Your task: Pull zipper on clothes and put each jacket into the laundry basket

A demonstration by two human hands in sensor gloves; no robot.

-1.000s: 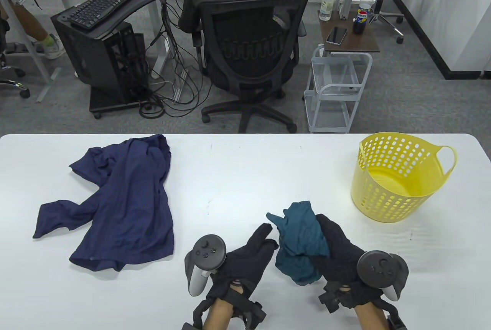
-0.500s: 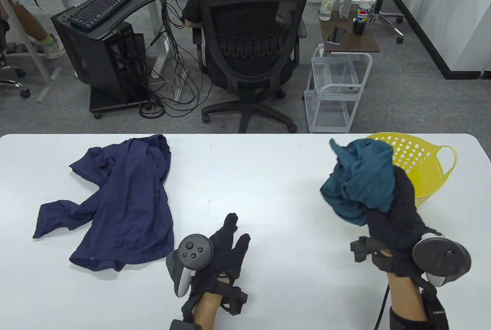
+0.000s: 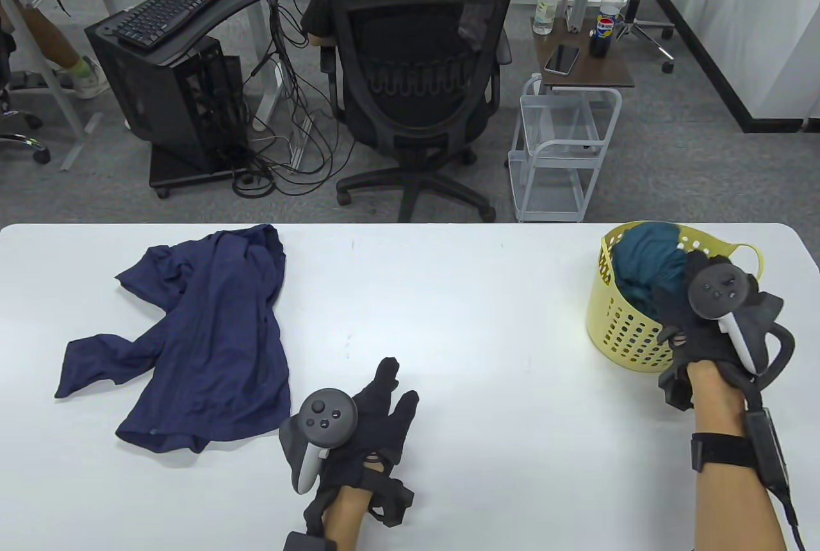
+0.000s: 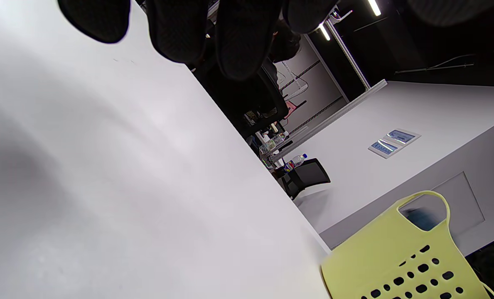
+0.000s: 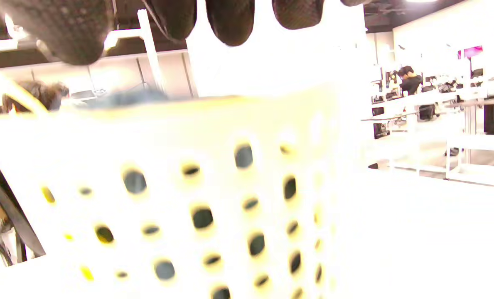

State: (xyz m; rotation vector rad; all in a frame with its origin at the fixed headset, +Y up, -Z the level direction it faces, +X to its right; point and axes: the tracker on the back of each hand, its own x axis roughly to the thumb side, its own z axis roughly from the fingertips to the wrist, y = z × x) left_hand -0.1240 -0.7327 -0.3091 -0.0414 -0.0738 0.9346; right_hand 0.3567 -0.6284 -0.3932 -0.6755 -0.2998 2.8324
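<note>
Found the navy jacket farthest left of the laundry basket, well apart from it, lying crumpled and partly spread on the white table, one sleeve trailing off away from the basket. Could not make out its zipper.

Found the left hand between that jacket and the basket, nearer the jacket and clear of both, palm down low over the table, with a tracker strapped to its back. Saw its fingers straight and slightly spread, gripping nothing; saw the same in the left wrist view, where the fingertips hung over bare table with the basket off at the lower right. Could not tell whether they touched the tabletop.

Found the basket itself upright near the table's far right corner, yellow and perforated, with the teal jacket bunched inside it and rising about to the rim.

Found the right hand at the basket's near right rim, over the opening, its own tracker on top hiding the fingers from above. Saw in the right wrist view the fingertips hanging loose and apart above the basket wall, nothing pinched between them, a blur of teal cloth showing over the rim.
</note>
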